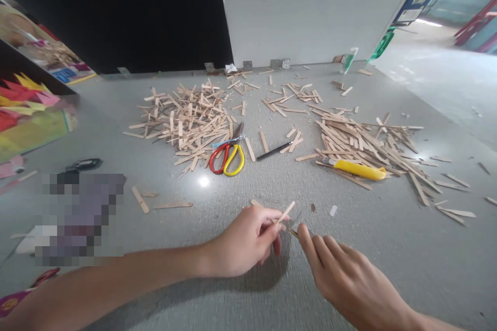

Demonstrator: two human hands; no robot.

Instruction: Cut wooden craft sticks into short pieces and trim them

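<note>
My left hand [246, 240] is closed, pinching a short wooden craft stick [286, 212] between thumb and fingers. Another stick end [255, 202] shows behind its knuckles. My right hand [345, 271] is wrapped round a craft knife [293, 232]; only a brass-coloured tip and a thin blade come out past the fingers, the handle being hidden. The blade lies close to the stick, and I cannot tell whether they touch. Just beyond the hands are scissors [234, 159] with red and yellow handles, a black pen-like tool [274, 151] and a yellow cutter [360, 169].
A heap of cut sticks [190, 119] covers the back left of the grey table [217, 300]. Longer sticks [361, 139] are piled at the right. A glue tube [349, 60] stands by the upright white panel [310, 5]. Red-yellow paper shapes [23, 98] are at far left.
</note>
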